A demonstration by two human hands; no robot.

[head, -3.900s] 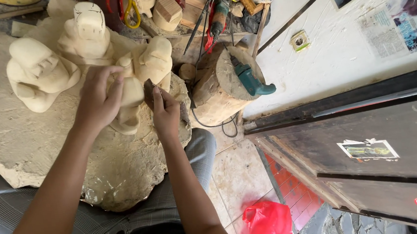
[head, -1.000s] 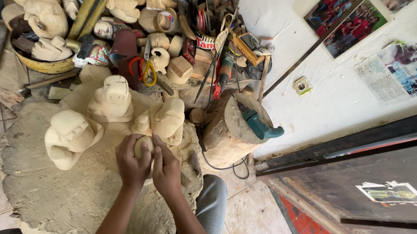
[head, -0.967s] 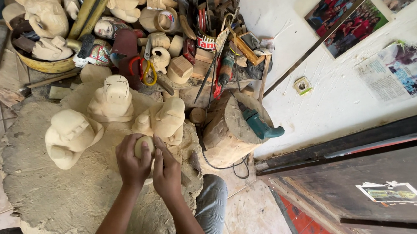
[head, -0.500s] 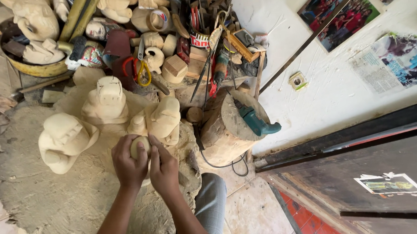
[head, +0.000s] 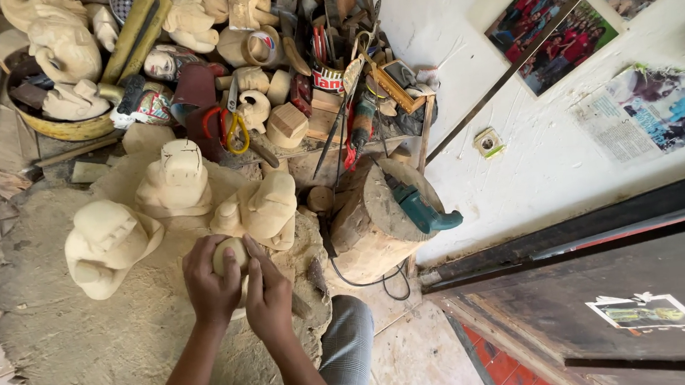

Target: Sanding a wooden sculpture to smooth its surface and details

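A small pale wooden carving (head: 229,254) sits clasped between both hands at the near edge of a sawdust-caked mat (head: 64,349); it looks light, rigid and dry, best gripped round its rounded body. The left hand (head: 211,284) wraps its fingers around it, the right hand (head: 269,296) presses closed against its side. Three larger carvings (head: 109,245) stand from ten to one o'clock
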